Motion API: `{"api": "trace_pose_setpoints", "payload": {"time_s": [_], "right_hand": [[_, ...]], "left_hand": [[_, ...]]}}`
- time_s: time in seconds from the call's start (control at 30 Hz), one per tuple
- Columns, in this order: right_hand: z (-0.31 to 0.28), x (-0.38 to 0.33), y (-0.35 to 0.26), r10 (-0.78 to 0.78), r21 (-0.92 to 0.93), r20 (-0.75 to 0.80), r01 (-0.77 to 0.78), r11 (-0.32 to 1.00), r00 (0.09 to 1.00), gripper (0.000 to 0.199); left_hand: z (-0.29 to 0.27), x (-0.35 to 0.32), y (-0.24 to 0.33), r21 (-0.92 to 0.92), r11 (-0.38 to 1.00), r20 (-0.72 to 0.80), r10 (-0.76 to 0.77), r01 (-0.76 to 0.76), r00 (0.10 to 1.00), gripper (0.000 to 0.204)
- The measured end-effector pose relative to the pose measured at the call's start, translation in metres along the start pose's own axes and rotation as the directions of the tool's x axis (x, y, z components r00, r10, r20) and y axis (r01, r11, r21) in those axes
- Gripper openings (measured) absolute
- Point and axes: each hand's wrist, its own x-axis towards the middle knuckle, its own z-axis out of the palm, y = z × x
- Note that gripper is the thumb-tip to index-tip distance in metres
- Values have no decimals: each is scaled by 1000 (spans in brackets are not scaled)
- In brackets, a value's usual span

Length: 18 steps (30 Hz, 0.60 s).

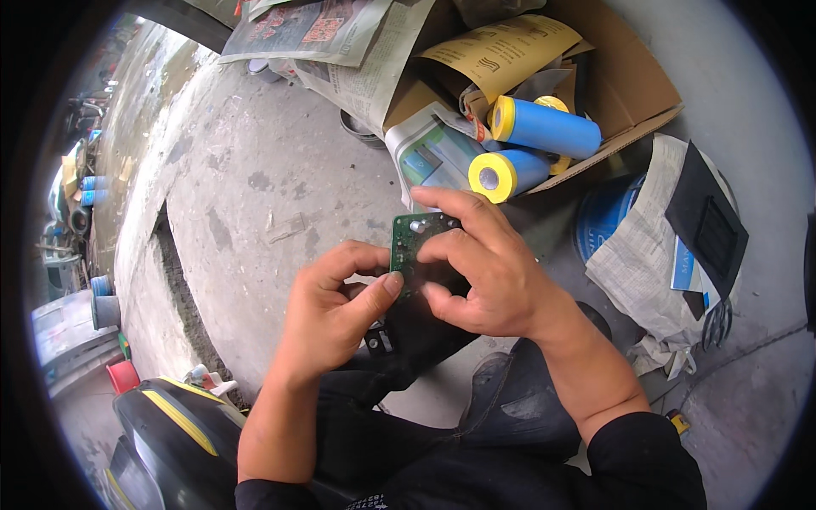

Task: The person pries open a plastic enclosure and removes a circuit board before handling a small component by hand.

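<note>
Above my lap, a green circuit board [403, 240] with small silver components stands tilted between my hands. My left hand [340, 293] is closed, its thumb and forefinger pinching the board's left edge. My right hand [484, 263] curls round the board's right part, one finger along its top and the others bent in front of it. These fingers cover much of the board, and whether a small part lies between them is hidden. Just beneath my hands is a dark part with a metal fitting [379, 342], partly covered.
A cardboard box [633, 64] ahead holds blue rolls with yellow ends [548, 127] and paper. Newspaper [633, 238] and a black panel [707, 217] lie over a blue bucket [595, 223] at right. A black-and-yellow case [183, 425] sits at lower left, near a floor crack [183, 289].
</note>
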Motion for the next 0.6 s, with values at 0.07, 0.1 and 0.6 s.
{"api": "trace_pose_setpoints", "payload": {"time_s": [0.07, 0.1, 0.6], "right_hand": [[1, 0, -1, -11, 0, -10, 11, 1000, 1000, 29], [0, 1, -3, -15, 3, -10, 15, 1000, 1000, 29], [6, 4, 1, -177, 49, -78, 181, 982, 981, 34]], "left_hand": [[2, -1, 0, 33, 999, -19, 17, -16, 1000, 17], [3, -2, 0, 49, 999, -27, 25, -24, 999, 16], [7, -10, 1, 103, 985, -121, 150, -138, 981, 18]]}}
